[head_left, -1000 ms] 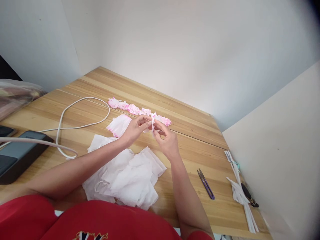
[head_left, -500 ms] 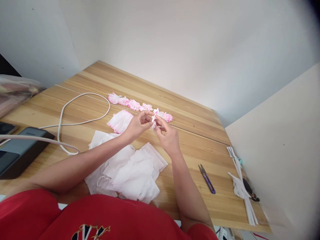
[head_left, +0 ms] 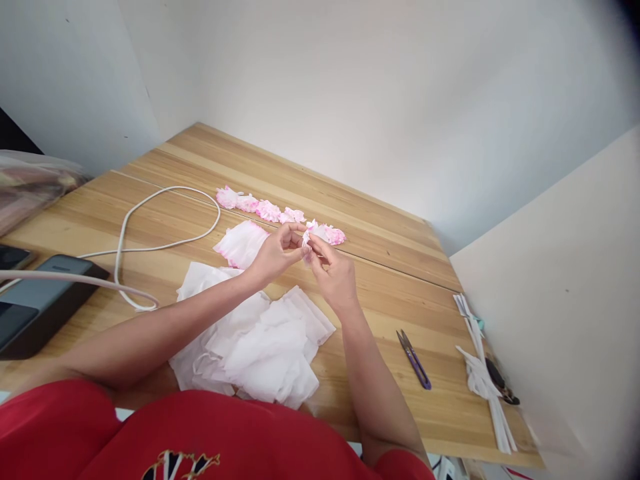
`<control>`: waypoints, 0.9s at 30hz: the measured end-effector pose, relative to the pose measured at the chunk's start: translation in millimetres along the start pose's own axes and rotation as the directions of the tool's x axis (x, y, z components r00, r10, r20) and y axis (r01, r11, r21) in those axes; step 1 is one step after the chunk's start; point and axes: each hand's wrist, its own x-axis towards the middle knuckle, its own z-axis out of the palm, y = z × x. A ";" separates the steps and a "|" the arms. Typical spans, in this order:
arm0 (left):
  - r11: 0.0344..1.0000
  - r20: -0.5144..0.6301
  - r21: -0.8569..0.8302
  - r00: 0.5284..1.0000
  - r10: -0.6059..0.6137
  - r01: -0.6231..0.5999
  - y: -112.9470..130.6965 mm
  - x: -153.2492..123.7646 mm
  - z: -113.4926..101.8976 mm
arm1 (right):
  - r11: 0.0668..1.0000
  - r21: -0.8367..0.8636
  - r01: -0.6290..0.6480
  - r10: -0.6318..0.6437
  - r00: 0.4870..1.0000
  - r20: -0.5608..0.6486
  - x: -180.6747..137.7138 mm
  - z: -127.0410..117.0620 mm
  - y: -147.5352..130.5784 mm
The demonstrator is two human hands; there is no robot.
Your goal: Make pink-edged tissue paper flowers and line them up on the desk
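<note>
Between my fingertips is a small gathered piece of white fabric, thin and crumpled. My left hand pinches it from the left, and my right hand grips it from the right. Just beyond them lies a row of ruffled white flowers with pink edges. A flat pink-edged white piece rests beside my left hand. Below my forearms spreads a loose pile of thin white sheets. My fingers partly hide the held piece.
Purple-handled thread snips lie right of my right forearm. White strips and a black-handled tool sit by the right wall. On the left are a looped white cable and a dark grey box-shaped device.
My fingers have shifted slightly around the gathered fabric, and its upper part now shows less above them. Everything else on the table stays in place.
</note>
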 end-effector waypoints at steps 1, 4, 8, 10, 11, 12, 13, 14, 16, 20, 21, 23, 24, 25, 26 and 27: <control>1.000 -0.009 0.010 1.000 0.000 0.000 -1.2 0.0 -0.1 | 1.000 -0.002 -0.001 0.001 1.000 0.008 0.1 0.7 0.0; 1.000 -0.021 0.016 1.000 -0.008 0.008 -2.8 -0.3 -0.2 | 0.999 -0.035 0.009 -0.008 1.000 0.011 0.6 1.9 1.1; 1.000 -0.026 -0.001 1.000 -0.017 0.017 -1.9 -0.7 0.7 | 0.996 -0.091 0.010 -0.012 1.000 -0.021 0.3 1.8 2.2; 1.000 -0.031 -0.016 0.999 -0.026 0.025 -1.3 -0.5 1.3 | 0.996 -0.093 0.014 -0.018 0.999 -0.036 -0.1 1.6 2.8; 0.999 -0.032 -0.026 0.999 -0.032 0.031 -1.1 -0.4 1.5 | 0.997 -0.082 0.012 -0.016 0.999 -0.042 0.0 1.5 3.5; 0.999 -0.033 -0.038 0.999 -0.038 0.036 -0.7 -0.3 1.6 | 0.998 -0.057 0.003 -0.006 0.999 -0.048 0.4 1.4 4.6; 0.998 -0.033 -0.052 0.999 -0.043 0.041 -0.4 -0.2 1.5 | 1.000 -0.014 -0.014 0.013 0.999 -0.052 1.2 1.2 6.1; 0.997 -0.031 -0.067 0.998 -0.045 0.043 0.1 -0.2 1.2 | 0.998 0.047 -0.041 0.044 0.998 -0.054 2.3 1.0 8.0; 0.994 -0.022 -0.104 0.999 -0.046 0.044 1.4 -0.2 0.1 | 0.972 0.204 -0.114 0.125 0.991 -0.041 5.8 0.4 12.4; 0.979 -0.018 -0.191 0.997 -0.071 0.067 2.5 0.1 -3.6 | 0.879 0.420 -0.226 0.251 0.968 -0.006 13.5 -1.7 18.8; 0.974 -0.023 -0.214 0.997 -0.078 0.071 2.1 0.4 -4.6 | 0.863 0.444 -0.241 0.271 0.963 -0.005 14.8 -2.1 19.6; 0.964 -0.031 -0.257 0.996 -0.079 0.069 0.6 1.1 -6.6 | 0.832 0.487 -0.266 0.303 0.953 0.003 16.5 -2.5 21.0; 0.959 -0.037 -0.274 0.996 -0.078 0.065 -0.3 1.6 -7.6 | 0.816 0.508 -0.275 0.312 0.950 0.013 16.9 -2.4 21.9; 0.955 -0.043 -0.290 0.996 -0.077 0.062 -1.2 2.2 -8.6 | 0.801 0.528 -0.282 0.318 0.948 0.024 17.1 -2.2 22.9; 0.951 -0.048 -0.304 0.996 -0.076 0.058 -1.9 2.7 -9.7 | 0.788 0.544 -0.286 0.320 0.947 0.034 17.3 -1.8 24.1; 0.948 -0.051 -0.313 0.996 -0.077 0.057 -2.3 3.2 -10.7 | 0.778 0.557 -0.290 0.321 0.946 0.043 17.3 -1.5 25.3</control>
